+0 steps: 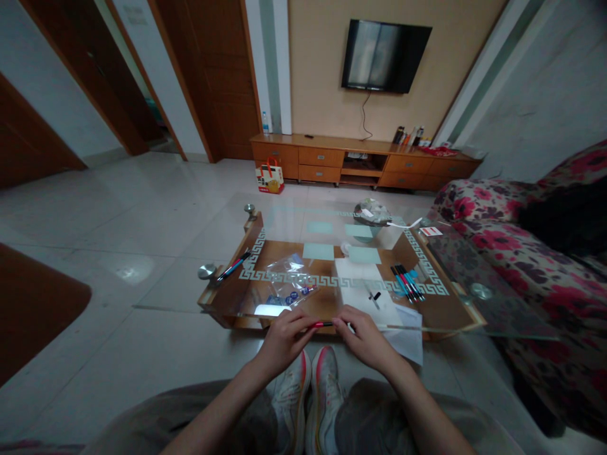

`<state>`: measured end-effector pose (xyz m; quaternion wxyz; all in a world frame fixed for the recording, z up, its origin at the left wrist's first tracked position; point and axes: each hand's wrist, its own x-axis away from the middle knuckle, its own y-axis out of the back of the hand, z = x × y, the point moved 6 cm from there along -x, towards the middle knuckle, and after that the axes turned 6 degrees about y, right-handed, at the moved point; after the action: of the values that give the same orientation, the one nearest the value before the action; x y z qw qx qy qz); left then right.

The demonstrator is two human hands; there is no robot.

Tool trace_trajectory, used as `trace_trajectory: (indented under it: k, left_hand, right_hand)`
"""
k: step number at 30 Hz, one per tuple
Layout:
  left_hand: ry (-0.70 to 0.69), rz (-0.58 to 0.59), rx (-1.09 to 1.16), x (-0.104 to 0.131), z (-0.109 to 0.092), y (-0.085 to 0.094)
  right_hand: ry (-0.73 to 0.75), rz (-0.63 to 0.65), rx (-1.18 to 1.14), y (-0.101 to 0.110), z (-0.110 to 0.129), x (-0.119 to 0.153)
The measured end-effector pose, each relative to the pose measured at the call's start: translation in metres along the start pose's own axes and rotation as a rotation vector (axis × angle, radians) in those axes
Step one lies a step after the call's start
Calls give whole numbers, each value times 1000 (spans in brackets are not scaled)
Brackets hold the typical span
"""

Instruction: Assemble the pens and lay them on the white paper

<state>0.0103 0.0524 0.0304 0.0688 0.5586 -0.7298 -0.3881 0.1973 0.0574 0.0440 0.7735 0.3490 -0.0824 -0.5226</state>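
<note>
A red pen with a black end (323, 325) is stretched between my two hands at the near edge of the glass table (327, 278). My left hand (287, 332) pinches its red part. The fingers of my right hand (358, 332) are closed on the black end. Just beyond my right hand, a black pen cap and a thin pen part (374, 298) lie over white paper (363, 284). Several blue, red and black pens (408, 282) rest side by side to the right. More pens (234, 265) lie at the table's left side.
A clear plastic bag (289, 272) and small blue round items (293, 296) are ahead of my left hand. A bowl with a plastic bag (372, 212) stands at the far right of the table. A flowered sofa (512, 253) is on the right.
</note>
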Motion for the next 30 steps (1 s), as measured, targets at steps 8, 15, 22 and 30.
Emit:
trace_trajectory:
  k: [8,15,22,30]
  left_hand:
    - [35,21,-11,-1,3,-1]
    - [-1,54,-31,0,2,-3]
    - [11,25,-26,0,4,-3]
    - [-54,11,-62,2,5,-4]
  right_hand:
    - [-35,-29,-46,0,0,2]
    - [12,36,-14,-4,4,0]
    - [-34,6,-9,-3,-2,3]
    - [22,81,48,-7,3,2]
